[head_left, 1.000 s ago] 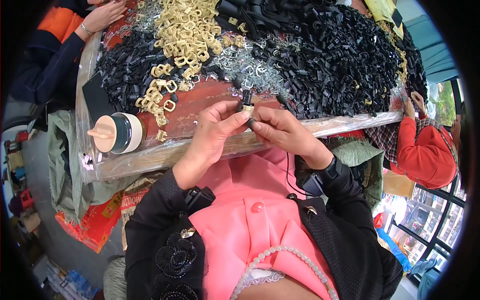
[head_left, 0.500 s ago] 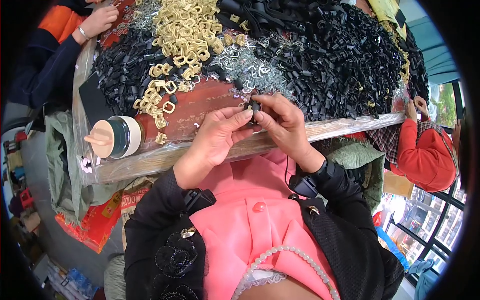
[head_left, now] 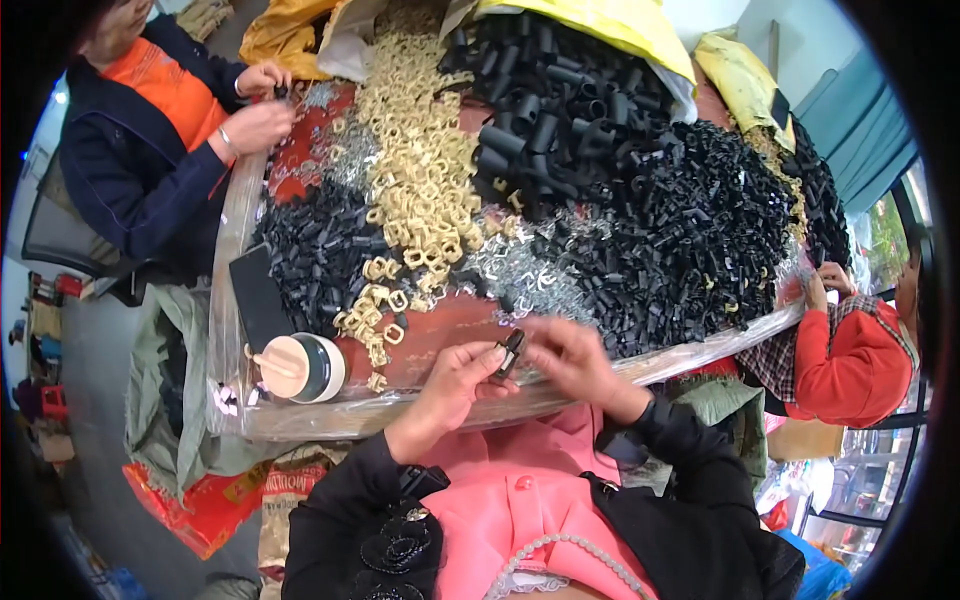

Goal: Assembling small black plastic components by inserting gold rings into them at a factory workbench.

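Right hand [head_left: 575,360] is away from the small black piece [head_left: 511,352] now, versus both hands together on it in the earlier frame. Camera view also sits higher, so we get more of the table's far side. Using the cup [head_left: 318,366] with the wooden lid as landmark.

Left hand [head_left: 455,385]: pinching the black piece between thumb and fingers, well right of the cup, over the table's [head_left: 450,322] near edge. Right hand: farther right of the cup, just beside the piece, fingers part-curled and motion-blurred; we can't tell if it carries anything.

Stock: beige frames [head_left: 425,180] in a heap beyond the cup, slightly right, with a loose trail running back toward it. Bright metal clips [head_left: 520,270] farther right, past the red bare patch. Big heap of black parts [head_left: 680,250] farthest right of these.

Step in hand, our read: small-part assembly in the fingers, piece held by the left while the right works on it. Next move, we judge, calls for a steady left pinch and a precise right-hand fingertip grip. Piece is too small here to confirm what's fitted.
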Motion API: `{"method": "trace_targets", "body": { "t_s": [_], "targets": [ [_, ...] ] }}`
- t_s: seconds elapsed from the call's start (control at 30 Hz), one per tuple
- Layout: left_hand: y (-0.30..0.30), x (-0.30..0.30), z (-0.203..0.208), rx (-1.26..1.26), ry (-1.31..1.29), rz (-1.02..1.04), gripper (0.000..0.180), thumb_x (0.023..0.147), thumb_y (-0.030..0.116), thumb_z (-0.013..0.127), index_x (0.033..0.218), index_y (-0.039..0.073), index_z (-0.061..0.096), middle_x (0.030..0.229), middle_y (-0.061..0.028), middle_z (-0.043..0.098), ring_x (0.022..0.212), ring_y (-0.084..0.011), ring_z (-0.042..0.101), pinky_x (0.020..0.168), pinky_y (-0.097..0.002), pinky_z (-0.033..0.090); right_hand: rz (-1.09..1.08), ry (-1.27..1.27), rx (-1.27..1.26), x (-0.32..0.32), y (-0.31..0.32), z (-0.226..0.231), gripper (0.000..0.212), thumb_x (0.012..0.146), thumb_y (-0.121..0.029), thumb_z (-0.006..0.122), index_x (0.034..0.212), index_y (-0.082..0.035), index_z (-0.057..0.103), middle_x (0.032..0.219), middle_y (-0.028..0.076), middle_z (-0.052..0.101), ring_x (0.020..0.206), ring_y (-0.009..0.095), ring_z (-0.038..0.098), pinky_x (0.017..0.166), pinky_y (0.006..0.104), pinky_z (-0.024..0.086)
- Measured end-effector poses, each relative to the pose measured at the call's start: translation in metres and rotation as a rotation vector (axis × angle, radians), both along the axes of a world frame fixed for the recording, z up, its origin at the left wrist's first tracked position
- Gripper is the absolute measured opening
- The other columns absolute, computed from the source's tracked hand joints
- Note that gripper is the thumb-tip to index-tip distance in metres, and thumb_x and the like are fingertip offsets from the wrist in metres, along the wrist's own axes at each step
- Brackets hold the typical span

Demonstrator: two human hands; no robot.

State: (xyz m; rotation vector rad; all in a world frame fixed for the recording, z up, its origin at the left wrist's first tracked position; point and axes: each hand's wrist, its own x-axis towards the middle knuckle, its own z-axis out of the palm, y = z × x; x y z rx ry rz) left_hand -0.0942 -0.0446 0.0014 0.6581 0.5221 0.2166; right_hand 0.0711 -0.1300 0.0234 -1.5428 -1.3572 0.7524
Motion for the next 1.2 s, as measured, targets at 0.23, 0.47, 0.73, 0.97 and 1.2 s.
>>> {"method": "trace_targets", "body": {
  "t_s": [0.23, 0.47, 0.73, 0.97, 1.2],
  "targets": [
    [0.015, -0.002, -0.008, 0.058, 0.038, -0.019, 0.023, 0.084, 0.016, 0.049, 0.100, -0.001, 0.051, 0.082, -0.0088, 0.059, 0.069, -0.0142, 0.058, 0.061, -0.0228, 0.048, -0.055, -0.494, 0.245, 0.070, 0.115, 0.030, 0.019, 0.072, -0.006, 0.059, 0.090, 0.000, 0.055, 0.070, 0.009, 0.051, 0.060, 0.019, 0.049, 0.055, 0.0266, 0.040],
    [0.015, 0.002, -0.018, 0.047, -0.027, -0.048, 0.026, 0.084, 0.011, 0.049, 0.106, -0.001, 0.046, 0.089, -0.0090, 0.057, 0.073, -0.0124, 0.057, 0.067, -0.0243, 0.048, -0.183, -0.922, 0.167, 0.109, 0.215, -0.010, 0.024, 0.073, -0.021, 0.056, 0.088, -0.003, 0.050, 0.082, 0.015, 0.054, 0.078, 0.034, 0.051, 0.065, 0.0392, 0.042],
    [0.010, 0.000, -0.017, 0.024, -0.002, -0.029, 0.025, 0.084, 0.013, 0.050, 0.105, -0.001, 0.048, 0.090, -0.0070, 0.058, 0.072, -0.0101, 0.055, 0.066, -0.0222, 0.047, -0.063, -0.926, 0.178, 0.090, 0.181, -0.015, 0.031, 0.069, -0.028, 0.060, 0.087, -0.004, 0.051, 0.079, 0.015, 0.053, 0.074, 0.027, 0.054, 0.063, 0.0370, 0.042],
    [0.004, -0.005, 0.012, 0.057, -0.005, 0.153, 0.028, 0.083, 0.014, 0.052, 0.107, 0.001, 0.048, 0.089, -0.0040, 0.058, 0.071, -0.0081, 0.054, 0.061, -0.0189, 0.045, -0.063, -0.201, 0.098, 0.065, 0.111, 0.033, 0.035, 0.066, -0.019, 0.068, 0.091, -0.003, 0.050, 0.080, 0.010, 0.052, 0.071, 0.013, 0.047, 0.063, 0.0252, 0.039],
    [0.012, -0.002, 0.042, 0.068, -0.038, 0.283, 0.028, 0.082, 0.010, 0.053, 0.108, 0.000, 0.048, 0.081, -0.0010, 0.055, 0.066, -0.0072, 0.053, 0.054, -0.0172, 0.042, 0.084, -0.246, 0.211, 0.043, 0.048, 0.050, 0.036, 0.062, -0.015, 0.070, 0.088, -0.001, 0.050, 0.079, 0.008, 0.051, 0.070, 0.016, 0.048, 0.063, 0.0251, 0.039]
  ]
}}
